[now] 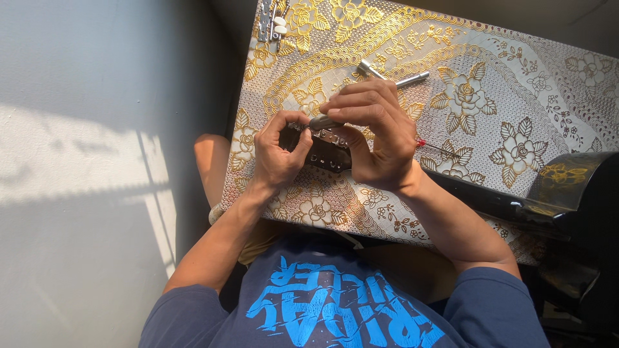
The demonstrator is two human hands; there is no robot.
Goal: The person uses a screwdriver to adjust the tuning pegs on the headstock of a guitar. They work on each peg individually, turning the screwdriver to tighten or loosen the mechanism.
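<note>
I saw my left hand (278, 151) closed around the left end of one small dark block (324, 152) studded with metal fittings, held just above the worktop (516, 84), probably to keep it steady. My right hand (377, 132) gripped one slim metal-tipped tool (320, 122), its tip on the block's top face, likely to work a fitting. Farther off lay one T-shaped metal wrench (392, 77); at the far left edge sat one metal strip (271, 22); one red-tipped pin (435, 147) lay right of my wrist.
</note>
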